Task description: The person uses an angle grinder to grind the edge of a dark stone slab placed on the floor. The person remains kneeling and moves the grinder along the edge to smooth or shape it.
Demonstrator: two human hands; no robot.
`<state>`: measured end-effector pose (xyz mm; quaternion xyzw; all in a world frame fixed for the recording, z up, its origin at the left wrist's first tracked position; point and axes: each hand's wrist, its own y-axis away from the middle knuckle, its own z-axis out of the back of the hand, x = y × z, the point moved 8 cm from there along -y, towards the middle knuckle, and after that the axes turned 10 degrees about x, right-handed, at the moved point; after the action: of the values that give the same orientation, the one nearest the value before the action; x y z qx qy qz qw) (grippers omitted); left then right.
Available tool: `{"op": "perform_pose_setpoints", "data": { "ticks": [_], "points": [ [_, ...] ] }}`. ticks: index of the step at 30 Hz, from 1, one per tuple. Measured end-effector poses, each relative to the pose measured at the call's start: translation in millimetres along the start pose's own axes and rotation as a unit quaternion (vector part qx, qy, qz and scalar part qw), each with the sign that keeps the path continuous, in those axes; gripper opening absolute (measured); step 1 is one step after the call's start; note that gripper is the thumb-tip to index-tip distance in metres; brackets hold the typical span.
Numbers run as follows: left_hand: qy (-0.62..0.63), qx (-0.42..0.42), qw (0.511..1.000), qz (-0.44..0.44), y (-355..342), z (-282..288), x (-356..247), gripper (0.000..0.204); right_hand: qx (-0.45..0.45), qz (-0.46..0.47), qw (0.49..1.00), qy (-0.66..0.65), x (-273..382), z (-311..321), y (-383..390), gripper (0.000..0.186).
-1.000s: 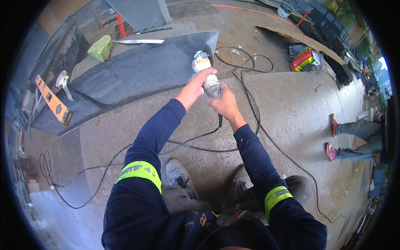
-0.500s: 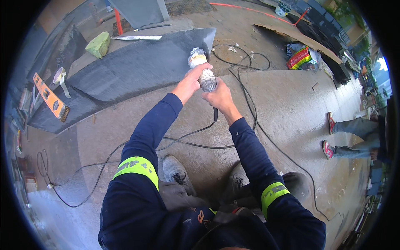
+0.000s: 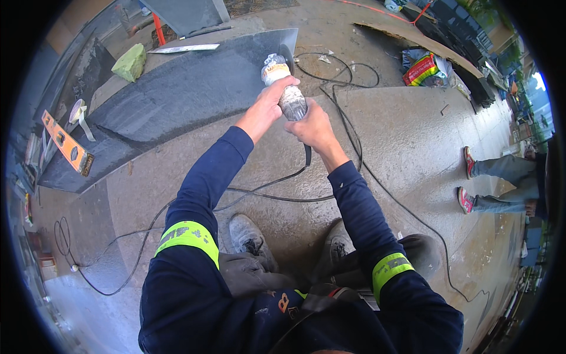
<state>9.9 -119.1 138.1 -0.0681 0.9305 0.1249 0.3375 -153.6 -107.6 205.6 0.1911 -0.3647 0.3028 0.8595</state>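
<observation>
An angle grinder (image 3: pixel 293 104), its body coated in white dust, is held out in front of me in both hands. My left hand (image 3: pixel 269 106) is wrapped round its middle, close behind the head. Around the rear end, where the black cord leaves, my right hand (image 3: pixel 313 125) is closed. The grinder's disc (image 3: pixel 287 58) shows in part at the right end of a long dark grey stone slab (image 3: pixel 183 88). Whether the disc touches the slab I cannot tell.
On the slab's left part lie an orange spirit level (image 3: pixel 66 143) and a tape roll (image 3: pixel 77 111). A green block (image 3: pixel 130 62) and a metal straightedge (image 3: pixel 184 48) sit farther back. Black cord (image 3: pixel 348 121) loops over the floor. Another person's legs (image 3: pixel 501 168) stand at right.
The view has shifted slightly, so the slab and the floor things sit a little higher in the picture. Both hands still hold the grinder at the slab's right end.
</observation>
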Motion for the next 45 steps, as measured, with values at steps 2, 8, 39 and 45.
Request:
{"op": "perform_pose_setpoints", "data": {
  "ticks": [2,8,39,45],
  "points": [
    [0.000,0.000,1.000,-0.007,0.7,-0.5,-0.5,0.029,0.015,-0.010,1.000,-0.016,0.6,0.1,1.5,0.072],
    [-0.020,-0.004,1.000,-0.011,1.3,2.5,-0.1,0.030,0.016,-0.025,0.999,-0.026,-6.4,-3.5,2.3,0.074],
    [0.033,0.025,0.999,0.002,-7.5,-0.4,-3.2,0.031,0.053,-0.032,0.998,-0.018,1.0,-0.5,-9.8,0.073],
    [0.028,0.021,0.999,-0.010,-1.5,-5.7,-5.6,0.030,0.048,-0.033,0.998,-0.024,3.9,2.9,-4.6,0.073]
  ]
}}
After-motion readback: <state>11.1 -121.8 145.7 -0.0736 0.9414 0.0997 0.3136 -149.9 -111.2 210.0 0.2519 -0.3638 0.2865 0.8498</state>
